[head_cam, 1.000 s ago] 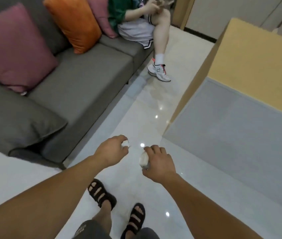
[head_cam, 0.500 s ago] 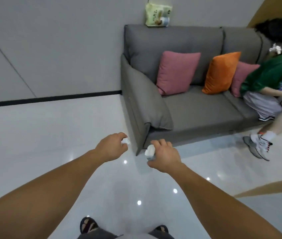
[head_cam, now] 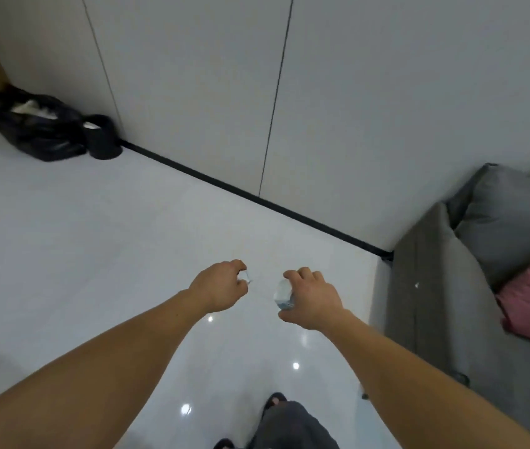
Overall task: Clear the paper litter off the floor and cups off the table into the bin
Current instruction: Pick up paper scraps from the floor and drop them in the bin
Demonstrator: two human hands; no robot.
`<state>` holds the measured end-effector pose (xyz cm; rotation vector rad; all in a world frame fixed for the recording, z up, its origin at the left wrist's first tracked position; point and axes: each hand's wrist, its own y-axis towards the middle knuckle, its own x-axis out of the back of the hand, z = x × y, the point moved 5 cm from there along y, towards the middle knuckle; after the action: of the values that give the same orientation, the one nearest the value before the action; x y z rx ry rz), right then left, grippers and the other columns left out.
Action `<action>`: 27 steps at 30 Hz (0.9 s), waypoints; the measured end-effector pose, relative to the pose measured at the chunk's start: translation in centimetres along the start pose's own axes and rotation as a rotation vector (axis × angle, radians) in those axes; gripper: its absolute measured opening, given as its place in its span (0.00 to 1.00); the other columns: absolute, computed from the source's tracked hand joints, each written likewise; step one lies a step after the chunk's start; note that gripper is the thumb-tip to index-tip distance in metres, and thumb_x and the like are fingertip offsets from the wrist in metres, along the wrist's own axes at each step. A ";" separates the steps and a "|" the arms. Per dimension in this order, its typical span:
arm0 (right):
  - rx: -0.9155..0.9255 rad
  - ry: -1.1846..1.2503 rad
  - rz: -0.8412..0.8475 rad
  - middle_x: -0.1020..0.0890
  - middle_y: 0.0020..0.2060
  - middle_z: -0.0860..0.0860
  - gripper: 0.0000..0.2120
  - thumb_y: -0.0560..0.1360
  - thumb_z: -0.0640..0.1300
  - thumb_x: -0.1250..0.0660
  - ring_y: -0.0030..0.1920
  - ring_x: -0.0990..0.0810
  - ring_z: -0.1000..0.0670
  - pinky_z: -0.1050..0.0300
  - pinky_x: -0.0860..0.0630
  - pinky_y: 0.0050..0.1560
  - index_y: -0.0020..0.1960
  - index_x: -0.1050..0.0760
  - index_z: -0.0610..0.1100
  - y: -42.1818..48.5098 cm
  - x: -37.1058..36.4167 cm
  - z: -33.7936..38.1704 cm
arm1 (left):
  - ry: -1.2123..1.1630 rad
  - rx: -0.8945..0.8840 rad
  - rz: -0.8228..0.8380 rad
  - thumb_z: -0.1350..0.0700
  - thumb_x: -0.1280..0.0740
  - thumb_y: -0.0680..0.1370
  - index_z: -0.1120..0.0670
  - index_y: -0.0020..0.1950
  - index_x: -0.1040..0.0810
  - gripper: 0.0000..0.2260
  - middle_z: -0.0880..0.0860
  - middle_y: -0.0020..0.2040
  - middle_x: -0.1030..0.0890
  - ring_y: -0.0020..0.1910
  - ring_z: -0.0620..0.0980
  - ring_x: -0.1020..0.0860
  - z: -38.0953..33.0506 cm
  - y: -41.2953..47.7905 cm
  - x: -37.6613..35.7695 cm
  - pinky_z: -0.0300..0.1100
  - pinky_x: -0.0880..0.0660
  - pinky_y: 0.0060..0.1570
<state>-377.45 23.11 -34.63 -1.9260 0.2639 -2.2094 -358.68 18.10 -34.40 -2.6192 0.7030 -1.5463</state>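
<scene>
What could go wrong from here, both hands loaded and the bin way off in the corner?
1. The left hand shows only a sliver of paper scrap at its fingertips; it could slip out on the walk.
2. The black bin looks narrow and sits against a bulging black rubbish bag; a tossed paper wad from the right hand may miss.
3. The glossy floor may be slippery.

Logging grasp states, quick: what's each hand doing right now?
Left hand: closed on a small paper scrap.
Right hand: closed on a crumpled paper wad.

The left hand (head_cam: 221, 286) hides most of its paper scrap (head_cam: 248, 279).
</scene>
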 end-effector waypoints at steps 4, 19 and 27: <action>0.170 -0.036 0.016 0.31 0.65 0.50 0.37 0.69 0.59 0.30 0.62 0.31 0.46 0.51 0.26 0.55 0.73 0.39 0.52 8.3 1.1 7.7 | -0.031 0.153 -0.074 0.49 0.40 0.78 0.50 0.66 0.29 0.17 0.50 0.58 0.22 0.51 0.50 0.24 9.1 2.0 4.3 0.41 0.32 0.44; 0.509 -0.102 0.141 0.31 0.64 0.50 0.37 0.67 0.58 0.29 0.62 0.31 0.46 0.52 0.27 0.53 0.72 0.40 0.51 38.9 4.2 35.7 | -0.118 0.529 -0.269 0.49 0.39 0.78 0.49 0.63 0.27 0.14 0.50 0.56 0.20 0.49 0.51 0.24 36.6 11.3 23.0 0.41 0.31 0.44; 0.538 -0.103 0.152 0.31 0.65 0.49 0.38 0.68 0.58 0.28 0.62 0.31 0.46 0.51 0.27 0.55 0.72 0.40 0.51 50.3 4.1 53.0 | -0.122 0.574 -0.274 0.49 0.40 0.78 0.49 0.65 0.28 0.16 0.50 0.58 0.21 0.53 0.52 0.23 53.6 14.7 33.4 0.41 0.30 0.45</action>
<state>-323.90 -26.71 -36.73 -1.6490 -0.1806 -1.8326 -305.70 -19.14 -37.59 -2.3922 -0.1118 -1.3584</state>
